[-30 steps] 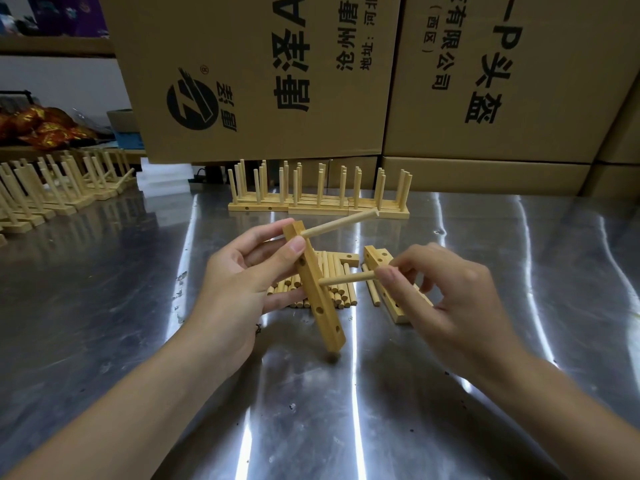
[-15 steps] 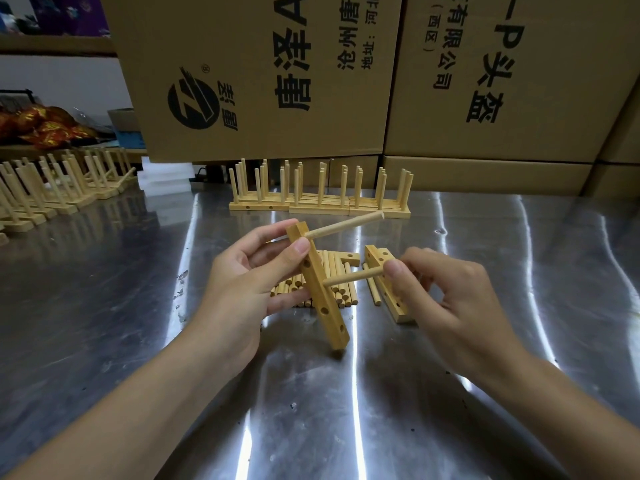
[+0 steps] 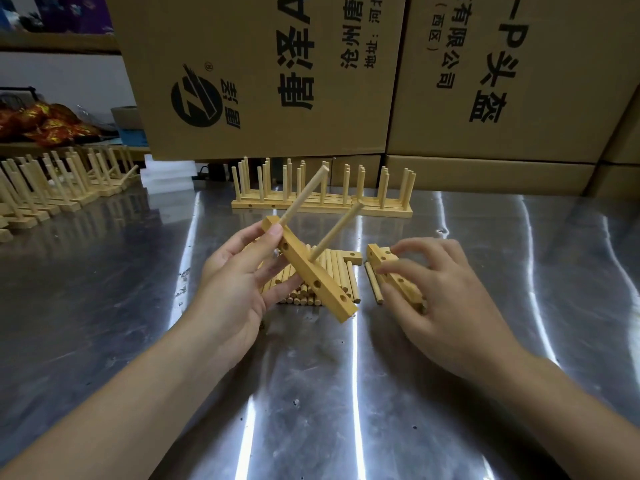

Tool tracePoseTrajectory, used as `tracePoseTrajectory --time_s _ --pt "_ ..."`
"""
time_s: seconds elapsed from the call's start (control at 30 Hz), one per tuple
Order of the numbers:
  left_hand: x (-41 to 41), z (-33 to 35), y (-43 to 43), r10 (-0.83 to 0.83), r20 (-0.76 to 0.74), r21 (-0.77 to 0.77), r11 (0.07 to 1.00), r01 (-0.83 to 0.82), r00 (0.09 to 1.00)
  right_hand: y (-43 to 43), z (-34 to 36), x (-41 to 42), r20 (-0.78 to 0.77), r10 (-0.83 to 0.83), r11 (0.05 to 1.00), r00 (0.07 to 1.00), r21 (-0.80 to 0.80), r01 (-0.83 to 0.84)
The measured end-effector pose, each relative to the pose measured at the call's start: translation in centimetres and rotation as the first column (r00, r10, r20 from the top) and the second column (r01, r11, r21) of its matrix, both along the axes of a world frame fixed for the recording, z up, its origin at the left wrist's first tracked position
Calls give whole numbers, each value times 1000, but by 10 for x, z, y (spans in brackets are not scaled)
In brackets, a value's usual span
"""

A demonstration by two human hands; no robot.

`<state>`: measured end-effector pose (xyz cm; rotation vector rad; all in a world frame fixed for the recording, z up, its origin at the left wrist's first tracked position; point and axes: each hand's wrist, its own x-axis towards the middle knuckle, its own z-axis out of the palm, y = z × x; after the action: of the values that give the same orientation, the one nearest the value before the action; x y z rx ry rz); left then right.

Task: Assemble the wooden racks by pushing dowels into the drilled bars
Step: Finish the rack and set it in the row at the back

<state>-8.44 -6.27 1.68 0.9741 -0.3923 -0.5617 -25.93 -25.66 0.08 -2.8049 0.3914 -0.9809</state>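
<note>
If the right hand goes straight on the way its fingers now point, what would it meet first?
The right hand would likely meet the loose drilled bars first; it may already touch them, depth is unclear.

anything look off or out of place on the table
Only a minor thing: one loose dowel lies alone on the steel table, between the dowel pile and the spare bars. The bar in the left hand looks fine; nothing is broken.
</note>
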Motion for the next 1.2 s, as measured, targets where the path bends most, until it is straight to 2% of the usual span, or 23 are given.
tracePoseTrajectory --time_s 0.1,0.17,0.33,0.47,0.67,0.9,0.97,1.07,1.13,1.2 --pt "2 1 1 9 -26 -7 1000 -9 1000 -2 -4 -1 -289 -99 990 952 -121 66" --pt "3 1 2 11 -24 -5 1000 -11 1000 -3 -4 0 -360 -114 988 926 -139 68" --pt "2 2 2 10 -18 -6 1000 -10 1000 -1 -2 1 -191 -32 997 981 -74 18" --pt "2 2 2 11 -19 -4 1000 -11 1000 1 -5 3 -241 -33 995 970 -99 10" --pt "2 2 2 14 -18 -4 1000 -14 1000 1 -7 5 -174 -10 997 985 -79 -4" --pt "3 3 1 16 -27 0 1000 -16 1000 6 -2 3 -192 -72 994 979 -99 53" --pt "3 3 1 22 -31 2 1000 -22 999 6 0 2 -133 -106 991 985 -101 93" --pt "4 4 1 30 -37 -1 1000 -30 999 4 6 0 49 -111 993 993 -43 113" --pt "4 4 1 36 -44 -3 999 -36 998 1 7 -1 168 -92 995 981 64 82" --pt "4 4 1 39 -50 -3 999 -40 998 -3 7 -1 289 -40 971 956 236 -31"
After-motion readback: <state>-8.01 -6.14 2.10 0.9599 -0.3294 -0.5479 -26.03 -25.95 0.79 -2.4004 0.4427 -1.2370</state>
